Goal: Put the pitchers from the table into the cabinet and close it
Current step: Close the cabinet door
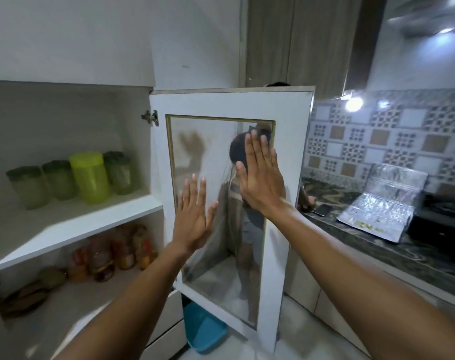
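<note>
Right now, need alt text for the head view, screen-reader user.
Both hands, left hand and right hand, are open flat against the glass panel of an open white cabinet door. On the upper shelf to the left stand four green pitchers; jars sit on the shelf below. A dark stone counter runs along the right.

Blurred jars (101,258) on the lower shelf, contents unreadable; both forearms cut off below.

White walls (91,35); patterned tile backsplash (377,141); dark marbled countertop (416,258); pale floor (294,331).
</note>
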